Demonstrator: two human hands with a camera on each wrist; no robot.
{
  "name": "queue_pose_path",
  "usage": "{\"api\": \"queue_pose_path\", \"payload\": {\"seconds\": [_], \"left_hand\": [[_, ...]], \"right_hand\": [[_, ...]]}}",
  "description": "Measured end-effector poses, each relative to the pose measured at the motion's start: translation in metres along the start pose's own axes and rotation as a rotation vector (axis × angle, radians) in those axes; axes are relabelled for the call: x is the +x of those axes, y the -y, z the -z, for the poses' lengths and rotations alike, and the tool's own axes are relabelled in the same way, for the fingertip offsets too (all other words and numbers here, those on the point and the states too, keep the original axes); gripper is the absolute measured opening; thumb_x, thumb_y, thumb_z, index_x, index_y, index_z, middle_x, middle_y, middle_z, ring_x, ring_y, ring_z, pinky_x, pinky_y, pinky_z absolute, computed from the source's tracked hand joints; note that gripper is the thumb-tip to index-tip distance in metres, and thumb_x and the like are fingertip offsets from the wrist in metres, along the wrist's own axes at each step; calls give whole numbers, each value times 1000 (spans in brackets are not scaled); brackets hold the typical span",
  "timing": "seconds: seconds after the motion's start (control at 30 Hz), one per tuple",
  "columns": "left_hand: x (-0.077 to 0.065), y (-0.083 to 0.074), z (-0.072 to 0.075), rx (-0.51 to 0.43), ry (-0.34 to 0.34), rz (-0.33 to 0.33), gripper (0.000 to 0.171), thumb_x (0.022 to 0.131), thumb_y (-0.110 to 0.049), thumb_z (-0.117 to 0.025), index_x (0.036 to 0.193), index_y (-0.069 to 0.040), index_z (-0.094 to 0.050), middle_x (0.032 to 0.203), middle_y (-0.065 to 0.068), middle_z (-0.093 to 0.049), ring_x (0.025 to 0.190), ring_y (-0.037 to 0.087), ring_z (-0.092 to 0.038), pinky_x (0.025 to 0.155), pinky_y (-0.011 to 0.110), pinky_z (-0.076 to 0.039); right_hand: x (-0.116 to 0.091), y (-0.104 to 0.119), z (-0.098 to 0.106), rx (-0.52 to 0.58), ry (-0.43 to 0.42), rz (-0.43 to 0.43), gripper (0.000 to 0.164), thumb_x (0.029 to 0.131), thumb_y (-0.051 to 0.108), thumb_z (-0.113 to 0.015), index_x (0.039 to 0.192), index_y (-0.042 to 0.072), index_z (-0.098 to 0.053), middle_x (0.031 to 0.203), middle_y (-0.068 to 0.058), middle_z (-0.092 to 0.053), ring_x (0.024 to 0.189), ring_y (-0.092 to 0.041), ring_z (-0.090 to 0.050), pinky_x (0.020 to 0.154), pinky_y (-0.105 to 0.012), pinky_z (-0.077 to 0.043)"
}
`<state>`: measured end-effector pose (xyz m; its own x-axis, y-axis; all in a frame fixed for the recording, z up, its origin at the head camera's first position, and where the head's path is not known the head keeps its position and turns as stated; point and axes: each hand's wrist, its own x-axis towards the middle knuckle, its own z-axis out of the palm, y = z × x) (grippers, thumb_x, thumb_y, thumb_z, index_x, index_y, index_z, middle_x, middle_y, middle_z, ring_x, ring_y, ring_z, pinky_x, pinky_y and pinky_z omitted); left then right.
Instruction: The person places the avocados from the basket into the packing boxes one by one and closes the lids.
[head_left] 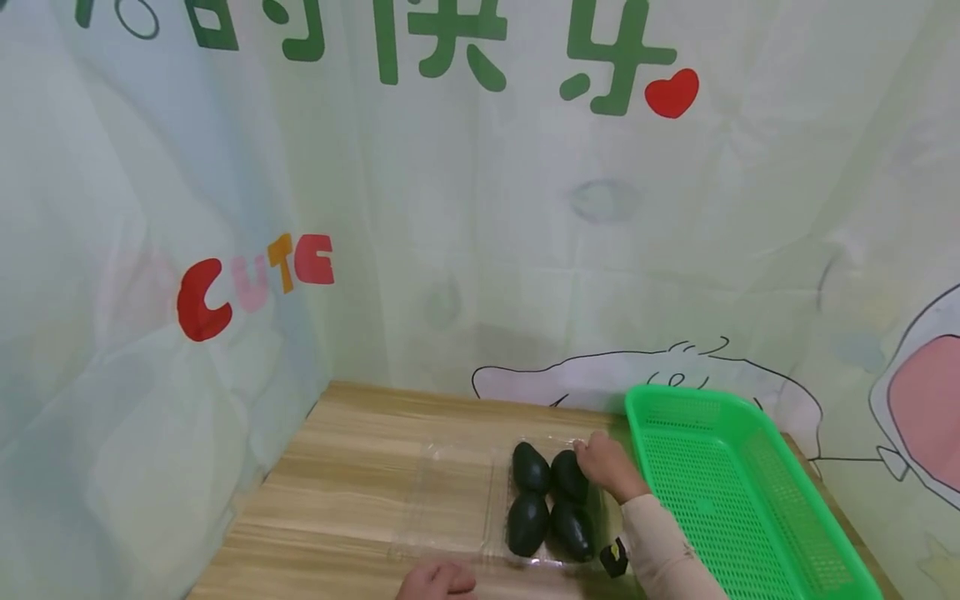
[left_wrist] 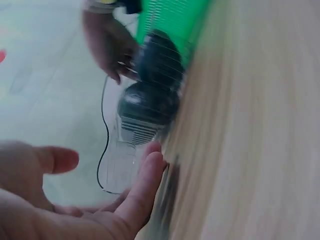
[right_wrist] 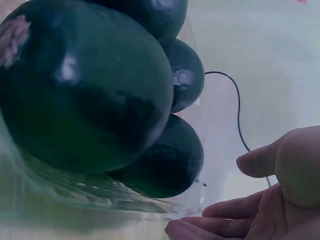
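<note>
Several dark green avocados (head_left: 531, 468) sit in two columns in a clear plastic clamshell box, whose lid (head_left: 453, 500) lies folded out to the left on the table. My right hand (head_left: 609, 465) is at the box's far right corner. In the right wrist view its fingertips (right_wrist: 182, 227) are right at the clear rim, with the thumb apart and a big avocado (right_wrist: 85, 90) close to the camera. My left hand (head_left: 438, 579) is near the lid's front edge. The left wrist view shows that hand's thumb and extended fingers (left_wrist: 140, 195) spread apart, holding nothing.
A green perforated plastic basket (head_left: 705, 504) stands to the right of the box, close beside my right forearm. The wooden table (head_left: 330, 475) meets printed curtains (head_left: 420, 317) at its back and left. A black band with a yellow mark (head_left: 615, 557) is near my right wrist.
</note>
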<state>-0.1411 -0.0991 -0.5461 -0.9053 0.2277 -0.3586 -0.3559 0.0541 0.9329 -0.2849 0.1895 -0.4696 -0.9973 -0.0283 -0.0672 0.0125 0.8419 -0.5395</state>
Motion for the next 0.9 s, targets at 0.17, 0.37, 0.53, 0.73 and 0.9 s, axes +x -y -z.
{"api": "queue_pose_path", "payload": {"seconds": [0.17, 0.37, 0.53, 0.73, 0.9], "left_hand": [[0, 6, 7, -302, 60, -45, 65, 102, -27, -51, 136, 23, -29, 125, 30, -66, 108, 31, -71, 89, 47, -58], [2, -9, 4, -296, -97, -129, 50, 103, -30, -54, 128, 11, -38, 122, 20, -70, 96, 25, -73, 79, 45, -60], [5, -25, -7, -36, -240, -219, 49, 100, -38, -64, 125, 1, -51, 125, 17, -67, 97, 23, -68, 71, 39, -59], [11, -36, -22, 294, -330, -443, 37, 95, -32, -72, 118, -7, -58, 122, 15, -65, 104, 28, -65, 75, 33, -57], [19, -37, -33, 572, -373, -688, 36, 93, -31, -75, 116, -10, -57, 130, 10, -63, 117, 30, -62, 90, 43, -58]], "right_hand": [[2, -4, -6, 36, 13, -27, 43, 105, 25, -47, 64, 11, -45, 63, -3, -41, 56, -19, -42, 52, -31, -36], [5, -5, -3, 12, 17, -12, 36, 106, 22, -45, 83, -3, -58, 74, -11, -52, 67, -25, -51, 63, -38, -45], [9, -5, 0, -20, 15, -6, 42, 106, 23, -43, 108, -15, -62, 98, -24, -65, 80, -30, -57, 74, -45, -50], [12, -5, 2, 38, 15, -33, 46, 108, 29, -39, 78, 0, -58, 73, -11, -54, 65, -24, -54, 61, -35, -47], [10, -4, 7, 215, 34, -64, 54, 110, 37, -31, 91, -6, -58, 87, -20, -60, 76, -29, -64, 66, -41, -60]]}}
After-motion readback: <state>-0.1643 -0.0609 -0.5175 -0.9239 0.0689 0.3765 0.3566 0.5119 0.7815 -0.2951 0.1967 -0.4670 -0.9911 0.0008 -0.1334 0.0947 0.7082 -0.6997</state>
